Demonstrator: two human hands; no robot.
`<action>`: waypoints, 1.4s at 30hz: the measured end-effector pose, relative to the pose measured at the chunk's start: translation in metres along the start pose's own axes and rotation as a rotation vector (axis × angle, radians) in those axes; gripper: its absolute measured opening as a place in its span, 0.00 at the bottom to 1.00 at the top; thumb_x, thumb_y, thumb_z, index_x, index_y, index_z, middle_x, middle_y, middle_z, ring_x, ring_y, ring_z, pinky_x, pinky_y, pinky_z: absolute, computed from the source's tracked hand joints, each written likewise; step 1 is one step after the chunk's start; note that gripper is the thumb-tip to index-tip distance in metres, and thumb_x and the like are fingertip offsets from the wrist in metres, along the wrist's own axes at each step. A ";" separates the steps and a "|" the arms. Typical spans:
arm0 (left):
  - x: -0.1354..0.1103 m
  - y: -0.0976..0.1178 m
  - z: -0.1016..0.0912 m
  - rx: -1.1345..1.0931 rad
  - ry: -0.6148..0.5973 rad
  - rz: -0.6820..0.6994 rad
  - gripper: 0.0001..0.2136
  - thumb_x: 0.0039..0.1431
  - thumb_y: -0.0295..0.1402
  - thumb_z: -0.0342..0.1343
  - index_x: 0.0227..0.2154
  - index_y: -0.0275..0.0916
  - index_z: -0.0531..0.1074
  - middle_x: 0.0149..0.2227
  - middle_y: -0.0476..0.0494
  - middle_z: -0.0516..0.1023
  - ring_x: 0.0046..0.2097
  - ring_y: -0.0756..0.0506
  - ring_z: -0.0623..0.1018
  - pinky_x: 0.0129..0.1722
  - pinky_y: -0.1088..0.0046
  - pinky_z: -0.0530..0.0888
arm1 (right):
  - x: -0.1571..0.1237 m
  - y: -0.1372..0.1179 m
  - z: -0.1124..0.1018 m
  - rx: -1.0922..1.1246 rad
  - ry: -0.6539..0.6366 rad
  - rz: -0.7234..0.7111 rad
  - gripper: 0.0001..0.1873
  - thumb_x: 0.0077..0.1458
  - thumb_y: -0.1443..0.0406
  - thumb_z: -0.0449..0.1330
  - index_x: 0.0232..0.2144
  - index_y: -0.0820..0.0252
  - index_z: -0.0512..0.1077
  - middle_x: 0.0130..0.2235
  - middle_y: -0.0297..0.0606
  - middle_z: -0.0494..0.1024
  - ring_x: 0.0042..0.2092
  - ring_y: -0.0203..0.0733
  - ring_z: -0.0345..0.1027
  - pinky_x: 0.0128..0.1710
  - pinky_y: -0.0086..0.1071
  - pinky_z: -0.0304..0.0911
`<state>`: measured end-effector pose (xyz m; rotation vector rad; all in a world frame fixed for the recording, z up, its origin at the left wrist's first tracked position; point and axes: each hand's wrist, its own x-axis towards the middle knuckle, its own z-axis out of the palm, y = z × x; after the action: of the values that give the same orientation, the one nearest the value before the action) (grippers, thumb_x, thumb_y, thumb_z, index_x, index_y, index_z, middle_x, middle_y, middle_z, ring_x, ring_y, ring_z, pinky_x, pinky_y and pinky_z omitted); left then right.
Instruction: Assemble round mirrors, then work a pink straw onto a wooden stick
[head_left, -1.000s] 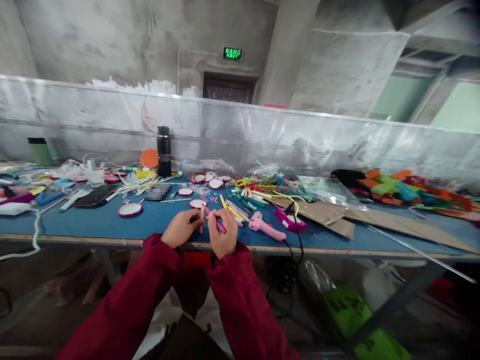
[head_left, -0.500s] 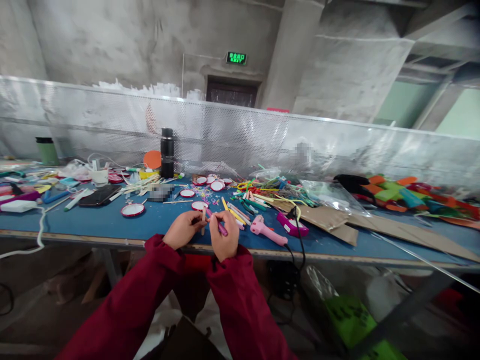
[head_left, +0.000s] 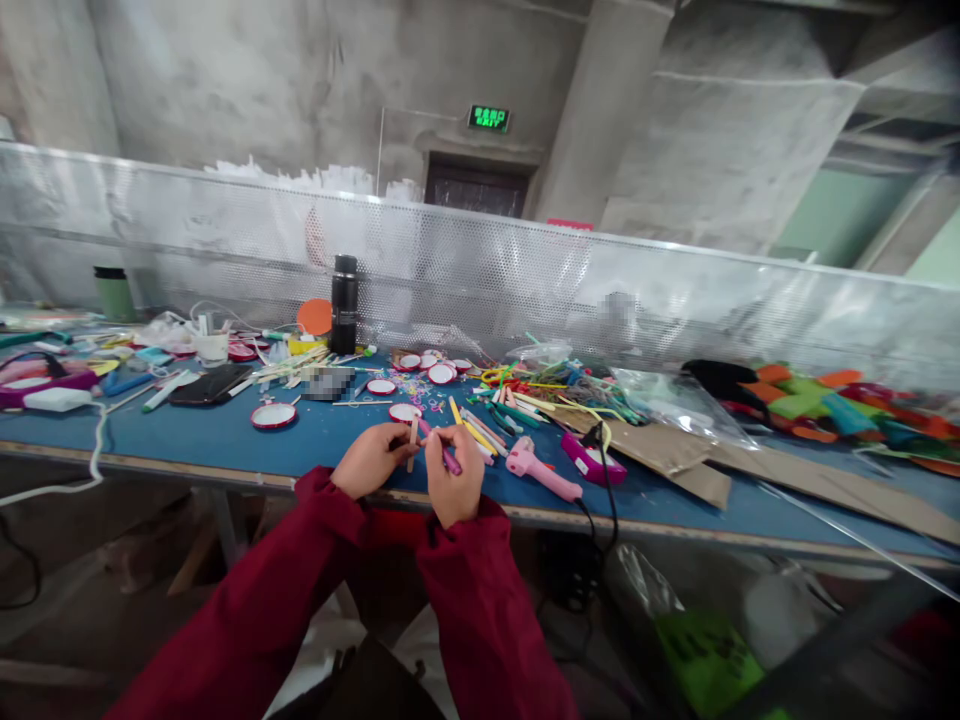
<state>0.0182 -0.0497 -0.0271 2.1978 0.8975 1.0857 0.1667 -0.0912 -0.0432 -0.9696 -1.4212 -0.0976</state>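
Over the front edge of the blue table, my left hand [head_left: 369,462] pinches a flat wooden craft stick [head_left: 412,440], held upright. Close beside it, my right hand [head_left: 457,485] is closed round a slim purple rod [head_left: 451,460], which slants between the fingers; I cannot make out its exact kind. The two hands are nearly touching. Just behind them lies a round white lid with a red rim [head_left: 405,412]. To the right of my right hand are several coloured sticks [head_left: 480,432] and a pink glue gun [head_left: 541,470].
A black bottle [head_left: 344,305] stands at the back before a perforated metal screen [head_left: 480,270]. Small coloured bits and pipe cleaners [head_left: 510,380] lie mid-table. At right are a purple box [head_left: 592,460], cardboard [head_left: 660,445] and felt pieces [head_left: 817,400]; a dark phone [head_left: 206,385] lies left.
The whole view has shifted slightly, so everything appears a little further right. Both hands keep their hold on the craft stick and the purple rod, almost unmoved.
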 end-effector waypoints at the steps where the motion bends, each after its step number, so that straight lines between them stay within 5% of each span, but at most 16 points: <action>1: 0.000 0.000 0.000 0.003 -0.002 0.000 0.11 0.61 0.38 0.53 0.29 0.37 0.73 0.27 0.49 0.73 0.30 0.49 0.69 0.32 0.75 0.64 | 0.000 0.000 0.000 -0.002 0.002 -0.006 0.06 0.61 0.63 0.56 0.31 0.56 0.69 0.31 0.35 0.76 0.35 0.40 0.69 0.39 0.34 0.64; 42: -0.002 0.003 -0.003 0.036 -0.021 0.006 0.11 0.61 0.37 0.52 0.25 0.38 0.70 0.27 0.48 0.75 0.31 0.48 0.71 0.34 0.74 0.65 | -0.002 -0.004 0.000 0.028 -0.004 0.020 0.06 0.61 0.64 0.56 0.31 0.57 0.70 0.32 0.36 0.77 0.37 0.40 0.70 0.40 0.33 0.66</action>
<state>0.0158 -0.0530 -0.0243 2.2385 0.9089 1.0545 0.1640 -0.0943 -0.0427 -0.9607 -1.4131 -0.0609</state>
